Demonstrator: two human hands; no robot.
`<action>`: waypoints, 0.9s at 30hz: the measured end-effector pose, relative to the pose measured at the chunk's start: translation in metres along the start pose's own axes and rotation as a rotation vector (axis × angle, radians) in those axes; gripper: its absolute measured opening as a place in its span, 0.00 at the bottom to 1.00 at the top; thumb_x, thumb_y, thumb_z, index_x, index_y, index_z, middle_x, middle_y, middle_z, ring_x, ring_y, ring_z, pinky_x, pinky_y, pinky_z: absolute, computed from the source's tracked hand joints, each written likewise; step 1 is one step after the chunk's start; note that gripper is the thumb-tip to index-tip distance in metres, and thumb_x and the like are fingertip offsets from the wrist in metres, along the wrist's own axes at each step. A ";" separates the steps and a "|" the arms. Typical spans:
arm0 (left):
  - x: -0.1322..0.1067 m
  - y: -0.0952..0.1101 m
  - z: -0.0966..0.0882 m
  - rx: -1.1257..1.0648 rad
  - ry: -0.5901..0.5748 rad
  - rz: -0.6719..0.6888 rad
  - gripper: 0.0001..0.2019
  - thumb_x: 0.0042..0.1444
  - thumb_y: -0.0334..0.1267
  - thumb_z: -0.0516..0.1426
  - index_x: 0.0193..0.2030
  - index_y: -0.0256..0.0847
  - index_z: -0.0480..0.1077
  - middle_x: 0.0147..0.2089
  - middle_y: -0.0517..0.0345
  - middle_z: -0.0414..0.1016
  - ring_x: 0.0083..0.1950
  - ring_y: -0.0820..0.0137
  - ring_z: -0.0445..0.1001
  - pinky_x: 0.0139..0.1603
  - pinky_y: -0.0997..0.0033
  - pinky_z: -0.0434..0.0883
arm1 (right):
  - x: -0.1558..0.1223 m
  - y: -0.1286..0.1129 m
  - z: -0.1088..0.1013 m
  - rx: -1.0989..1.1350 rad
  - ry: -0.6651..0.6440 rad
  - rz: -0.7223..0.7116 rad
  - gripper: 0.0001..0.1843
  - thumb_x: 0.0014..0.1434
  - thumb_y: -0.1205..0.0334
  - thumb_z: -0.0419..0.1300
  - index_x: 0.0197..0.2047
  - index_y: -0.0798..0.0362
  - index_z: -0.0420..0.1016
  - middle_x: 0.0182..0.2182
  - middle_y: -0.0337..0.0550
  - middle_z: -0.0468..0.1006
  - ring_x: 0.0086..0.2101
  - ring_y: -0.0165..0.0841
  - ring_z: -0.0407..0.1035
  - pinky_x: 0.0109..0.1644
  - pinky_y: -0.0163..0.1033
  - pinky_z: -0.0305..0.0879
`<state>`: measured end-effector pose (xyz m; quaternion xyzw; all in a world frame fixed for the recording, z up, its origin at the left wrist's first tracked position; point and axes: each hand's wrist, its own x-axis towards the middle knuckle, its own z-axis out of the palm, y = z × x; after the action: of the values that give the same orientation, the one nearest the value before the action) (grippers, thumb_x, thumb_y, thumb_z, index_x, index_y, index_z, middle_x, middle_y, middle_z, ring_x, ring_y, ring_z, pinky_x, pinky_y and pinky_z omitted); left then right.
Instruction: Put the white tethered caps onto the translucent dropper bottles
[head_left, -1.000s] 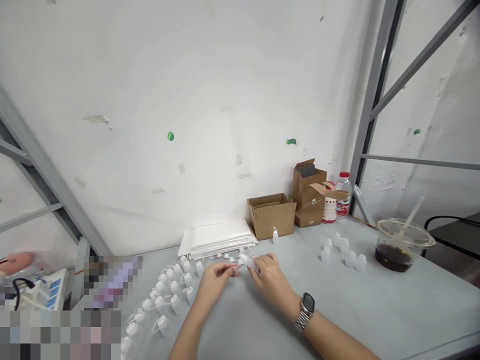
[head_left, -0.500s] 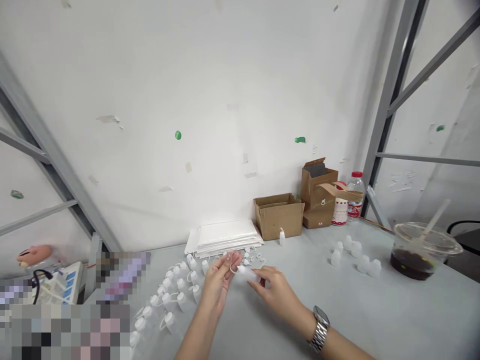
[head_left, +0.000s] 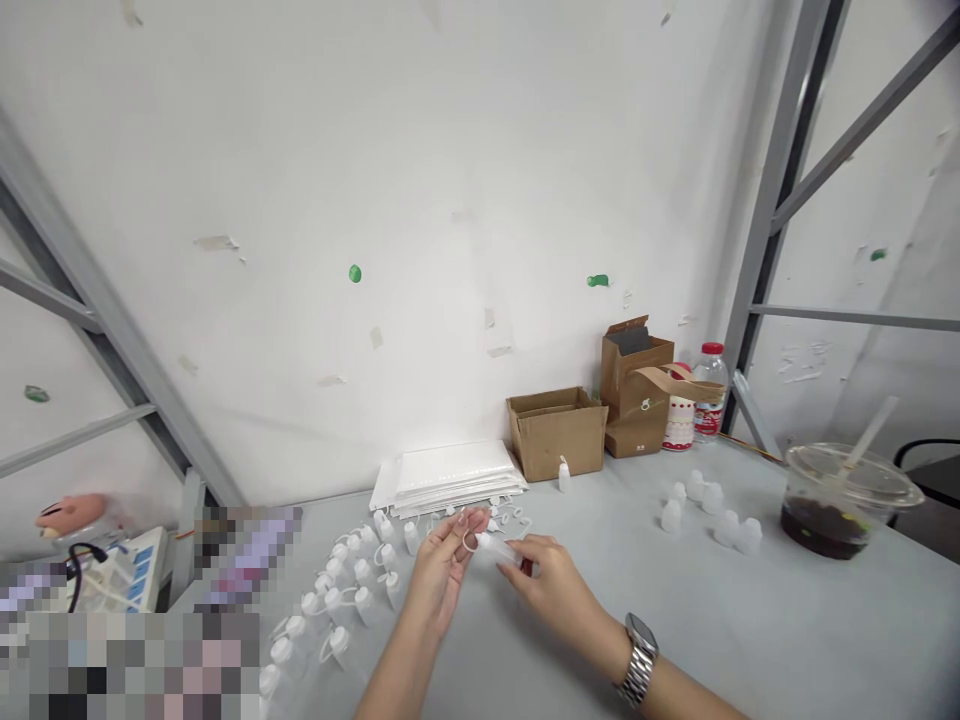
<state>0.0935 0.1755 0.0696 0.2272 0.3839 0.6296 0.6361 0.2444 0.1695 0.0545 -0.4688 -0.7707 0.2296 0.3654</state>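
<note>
A small translucent squeeze bottle (head_left: 496, 549) lies tilted between my two hands, its white top toward the left. My right hand (head_left: 551, 575), with a watch on the wrist, grips the bottle's body between thumb and fingers. At the top end, my left hand (head_left: 448, 560) pinches the white cap strap (head_left: 470, 541) that loops off the bottle. Left of my hands stand several similar bottles (head_left: 363, 572) with white caps and loop straps. Behind my fingers lie loose white caps with rings (head_left: 517, 517).
White flat packets (head_left: 454, 473) are stacked by the wall, beside an open cardboard box (head_left: 559, 440) with one small bottle (head_left: 564, 475) before it. A brown paper bag (head_left: 637, 400) stands farther right. Several capless bottles (head_left: 671, 515) and a drink bowl with straw (head_left: 832, 510) are at the right.
Both hands stay nearly in place around the bottle. My left fingers have shifted slightly at the cap strap, whose loop now shows more clearly.
</note>
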 end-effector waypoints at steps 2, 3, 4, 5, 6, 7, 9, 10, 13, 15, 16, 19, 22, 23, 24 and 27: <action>0.000 0.000 0.001 -0.019 0.014 -0.006 0.08 0.54 0.25 0.53 0.31 0.32 0.74 0.37 0.46 0.79 0.39 0.69 0.77 0.37 0.80 0.73 | -0.001 0.000 0.000 -0.007 -0.002 0.004 0.08 0.54 0.64 0.56 0.26 0.54 0.75 0.23 0.41 0.73 0.28 0.33 0.65 0.36 0.35 0.58; 0.000 0.000 0.001 -0.029 0.029 -0.010 0.08 0.54 0.24 0.53 0.31 0.32 0.73 0.37 0.46 0.79 0.39 0.69 0.77 0.37 0.79 0.73 | -0.001 0.000 0.000 -0.012 -0.003 0.004 0.08 0.54 0.64 0.56 0.26 0.54 0.75 0.23 0.41 0.73 0.28 0.33 0.65 0.36 0.35 0.57; 0.000 -0.001 0.002 -0.040 0.044 -0.015 0.08 0.54 0.23 0.52 0.31 0.31 0.73 0.36 0.46 0.79 0.38 0.69 0.78 0.37 0.79 0.73 | -0.002 -0.001 0.000 -0.018 -0.003 0.004 0.08 0.54 0.65 0.56 0.26 0.54 0.74 0.23 0.40 0.73 0.28 0.32 0.65 0.36 0.35 0.57; 0.001 -0.001 0.002 -0.052 0.055 -0.020 0.08 0.53 0.23 0.52 0.31 0.31 0.73 0.36 0.45 0.79 0.38 0.69 0.78 0.37 0.78 0.73 | -0.002 -0.001 0.000 -0.023 -0.002 0.003 0.08 0.54 0.65 0.56 0.26 0.54 0.74 0.23 0.40 0.73 0.28 0.32 0.65 0.36 0.34 0.57; 0.001 -0.001 0.002 -0.064 0.060 -0.026 0.08 0.53 0.23 0.52 0.31 0.30 0.73 0.36 0.45 0.79 0.38 0.69 0.78 0.38 0.78 0.74 | -0.002 -0.001 0.000 -0.027 -0.002 0.002 0.08 0.54 0.65 0.56 0.26 0.54 0.74 0.23 0.40 0.73 0.28 0.31 0.65 0.37 0.34 0.57; 0.002 -0.002 0.002 -0.077 0.062 -0.033 0.08 0.53 0.22 0.52 0.31 0.30 0.73 0.36 0.45 0.79 0.38 0.69 0.78 0.38 0.77 0.74 | -0.002 -0.001 0.000 -0.032 -0.001 0.001 0.09 0.54 0.65 0.56 0.26 0.54 0.74 0.23 0.40 0.73 0.28 0.31 0.65 0.37 0.34 0.57; 0.002 -0.002 0.001 -0.104 0.064 -0.043 0.08 0.53 0.23 0.52 0.31 0.30 0.72 0.36 0.44 0.79 0.38 0.68 0.78 0.39 0.76 0.74 | -0.002 -0.001 0.000 -0.040 -0.002 -0.002 0.09 0.54 0.65 0.56 0.25 0.54 0.74 0.23 0.40 0.73 0.28 0.31 0.65 0.36 0.33 0.57; 0.003 -0.002 0.000 -0.116 0.066 -0.045 0.08 0.53 0.23 0.52 0.31 0.30 0.72 0.36 0.44 0.78 0.38 0.68 0.78 0.39 0.76 0.74 | -0.001 -0.001 0.000 -0.045 -0.002 -0.003 0.09 0.54 0.65 0.56 0.25 0.54 0.74 0.23 0.40 0.73 0.28 0.31 0.65 0.36 0.33 0.57; 0.004 -0.003 -0.002 -0.138 0.063 -0.055 0.08 0.54 0.23 0.52 0.31 0.30 0.72 0.36 0.44 0.78 0.38 0.67 0.78 0.40 0.75 0.74 | 0.000 0.000 0.000 -0.057 0.001 -0.005 0.08 0.54 0.65 0.56 0.25 0.54 0.74 0.23 0.40 0.74 0.28 0.31 0.65 0.37 0.33 0.57; 0.005 -0.004 -0.003 -0.144 0.054 -0.061 0.08 0.54 0.23 0.52 0.31 0.30 0.72 0.36 0.45 0.78 0.38 0.67 0.78 0.39 0.75 0.74 | 0.000 -0.001 0.000 -0.059 0.004 -0.005 0.08 0.54 0.66 0.57 0.26 0.54 0.75 0.23 0.40 0.74 0.28 0.31 0.65 0.37 0.34 0.57; 0.005 -0.004 -0.003 -0.143 0.051 -0.064 0.08 0.54 0.23 0.52 0.31 0.30 0.72 0.36 0.45 0.79 0.38 0.67 0.78 0.40 0.75 0.74 | -0.001 -0.001 0.000 -0.058 0.004 -0.007 0.08 0.54 0.66 0.56 0.26 0.54 0.75 0.23 0.41 0.74 0.28 0.32 0.65 0.37 0.34 0.57; 0.005 -0.003 -0.003 -0.128 0.051 -0.062 0.09 0.54 0.22 0.51 0.31 0.30 0.72 0.35 0.45 0.79 0.38 0.68 0.78 0.39 0.76 0.74 | -0.002 -0.001 0.001 -0.055 0.005 -0.007 0.08 0.54 0.66 0.56 0.27 0.54 0.75 0.24 0.41 0.74 0.29 0.32 0.66 0.37 0.34 0.57; 0.004 -0.001 -0.003 -0.103 0.053 -0.061 0.09 0.54 0.22 0.51 0.31 0.30 0.73 0.35 0.46 0.79 0.38 0.68 0.78 0.37 0.76 0.74 | -0.003 -0.001 0.001 -0.064 0.007 -0.003 0.08 0.54 0.66 0.56 0.27 0.54 0.76 0.24 0.41 0.75 0.28 0.32 0.66 0.37 0.34 0.57; 0.004 -0.001 -0.002 -0.094 0.053 -0.061 0.09 0.54 0.22 0.51 0.31 0.30 0.73 0.35 0.46 0.79 0.38 0.68 0.78 0.37 0.77 0.74 | -0.003 -0.001 0.002 -0.068 0.008 -0.002 0.08 0.54 0.66 0.56 0.27 0.54 0.76 0.24 0.41 0.75 0.28 0.32 0.66 0.37 0.34 0.57; 0.003 0.000 -0.002 -0.085 0.051 -0.062 0.09 0.54 0.22 0.51 0.31 0.30 0.73 0.35 0.46 0.79 0.37 0.68 0.78 0.36 0.77 0.74 | -0.003 0.000 0.002 -0.071 0.008 -0.002 0.08 0.54 0.66 0.56 0.27 0.54 0.76 0.24 0.41 0.75 0.28 0.32 0.66 0.37 0.34 0.57; 0.003 0.001 -0.001 -0.060 0.048 -0.061 0.09 0.54 0.22 0.51 0.31 0.31 0.73 0.35 0.47 0.79 0.37 0.69 0.78 0.36 0.78 0.74 | -0.003 0.000 0.002 -0.069 0.012 0.000 0.07 0.54 0.66 0.56 0.28 0.54 0.76 0.24 0.41 0.75 0.28 0.32 0.66 0.37 0.34 0.57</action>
<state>0.0924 0.1780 0.0694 0.1808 0.3868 0.6264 0.6522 0.2433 0.1671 0.0525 -0.4828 -0.7759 0.1999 0.3536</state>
